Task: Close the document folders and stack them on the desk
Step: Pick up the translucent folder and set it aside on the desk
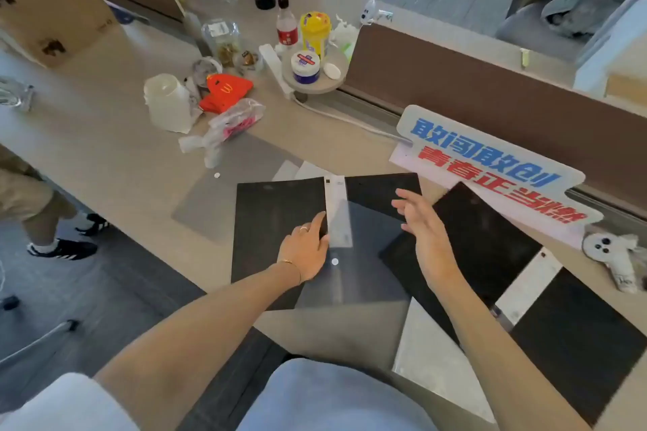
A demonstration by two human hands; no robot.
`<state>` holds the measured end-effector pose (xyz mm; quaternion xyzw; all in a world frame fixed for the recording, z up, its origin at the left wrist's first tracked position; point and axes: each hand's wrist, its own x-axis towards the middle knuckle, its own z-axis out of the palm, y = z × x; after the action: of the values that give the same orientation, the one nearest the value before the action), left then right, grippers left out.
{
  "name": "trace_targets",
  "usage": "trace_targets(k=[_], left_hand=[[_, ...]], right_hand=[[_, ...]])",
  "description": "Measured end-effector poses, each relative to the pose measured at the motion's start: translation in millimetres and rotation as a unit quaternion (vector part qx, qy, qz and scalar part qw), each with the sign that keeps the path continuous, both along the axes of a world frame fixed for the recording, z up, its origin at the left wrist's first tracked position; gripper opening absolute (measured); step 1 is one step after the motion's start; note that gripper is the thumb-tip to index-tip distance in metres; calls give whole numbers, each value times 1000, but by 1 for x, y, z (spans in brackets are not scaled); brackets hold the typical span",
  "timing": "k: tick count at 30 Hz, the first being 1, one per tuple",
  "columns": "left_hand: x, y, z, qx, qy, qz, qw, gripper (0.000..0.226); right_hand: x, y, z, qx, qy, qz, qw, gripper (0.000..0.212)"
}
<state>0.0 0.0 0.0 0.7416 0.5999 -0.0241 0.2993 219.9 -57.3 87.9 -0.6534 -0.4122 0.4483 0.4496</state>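
Note:
A black document folder (276, 220) lies open in front of me on the beige desk (115, 157), with a pale spine strip (338, 210) down its middle and a translucent grey flap (364, 266) over its right half. My left hand (308, 252) rests on the folder beside the spine, fingers flat and pressing. My right hand (420, 224) hovers just above the right half, fingers spread, holding nothing. A second black folder (486, 245) lies open at an angle to the right, running off toward the desk's near right corner (577, 343). A grey sheet (224, 192) lies to the left of the first folder.
A blue-and-red lettered sign (490, 164) lies behind the folders. Clutter fills the far desk: a white cup (168, 101), a red carton (227, 91), plastic bags, bottles and jars. A brown partition (490, 91) borders the desk. Another person's legs (42, 206) stand at left.

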Motion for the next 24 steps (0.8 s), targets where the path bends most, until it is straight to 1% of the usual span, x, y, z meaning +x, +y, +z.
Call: trace_targets(k=[2, 4, 6, 8, 10, 12, 13, 14, 16, 21, 24], left_hand=[[0, -2, -6, -53, -31, 33, 998, 59], [0, -7, -15, -86, -42, 70, 993, 59], [1, -9, -23, -103, -56, 110, 987, 60], [2, -7, -32, -123, -85, 175, 973, 54], [3, -4, -39, -135, -120, 240, 954, 41], [5, -4, -39, -137, -161, 277, 937, 13], [7, -5, -38, -145, -183, 285, 930, 5], [10, -6, -34, -159, -201, 292, 921, 14], [16, -10, -29, -178, -234, 302, 907, 22], [24, -19, -14, -119, -265, 304, 907, 21], [22, -17, 4, -99, -307, 315, 893, 29]], right_hand=[[1, -5, -13, -56, 2, 5, 998, 35], [3, -17, -34, -96, 7, 18, 995, 31], [3, -26, -49, -117, 6, 21, 993, 31], [3, -35, -56, -124, 7, 24, 992, 30], [4, -43, -59, -131, 11, 21, 991, 29], [6, -50, -59, -128, 18, 15, 991, 29], [8, -53, -59, -128, 20, 12, 992, 30], [10, -56, -59, -129, 20, 8, 991, 32], [13, -61, -58, -130, 15, 4, 991, 33], [18, -66, -53, -124, 5, -6, 992, 29], [17, -64, -48, -108, 7, -11, 994, 23]])
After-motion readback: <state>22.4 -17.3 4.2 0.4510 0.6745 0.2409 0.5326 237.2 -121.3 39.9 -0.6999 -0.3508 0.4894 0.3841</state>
